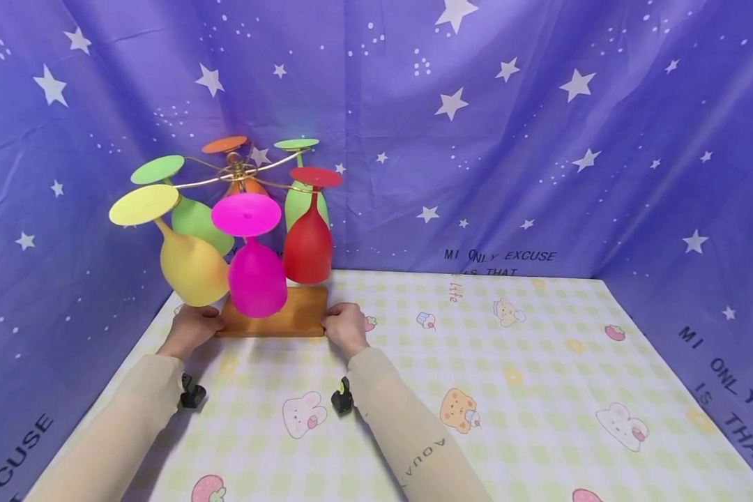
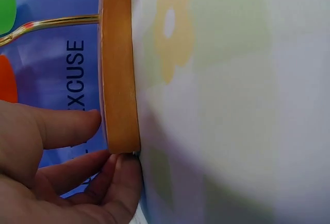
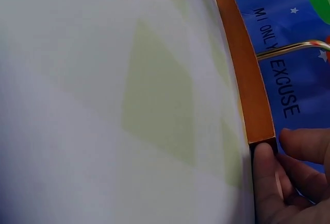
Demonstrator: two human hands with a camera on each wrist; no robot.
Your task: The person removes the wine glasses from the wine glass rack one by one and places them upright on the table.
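Observation:
A wine glass rack stands at the back left of the table, with a flat wooden base (image 1: pixel 276 323) and curved gold metal arms (image 1: pixel 238 169). Several coloured goblets hang upside down from the arms, among them a yellow goblet (image 1: pixel 191 268), a magenta goblet (image 1: pixel 257 279) and a red goblet (image 1: pixel 309 247). My left hand (image 1: pixel 191 329) grips the base's left end, thumb at its upper edge and fingertips against its end in the left wrist view. At the opposite end my right hand (image 1: pixel 346 326) holds the base the same way. The goblets partly hide the base and the post.
A checked tablecloth (image 1: pixel 527 376) with cartoon prints covers the table. Behind and beside it hangs a purple curtain (image 1: pixel 401 139) with white stars, close behind the rack. Small black devices (image 1: pixel 192 392) sit at both wrists.

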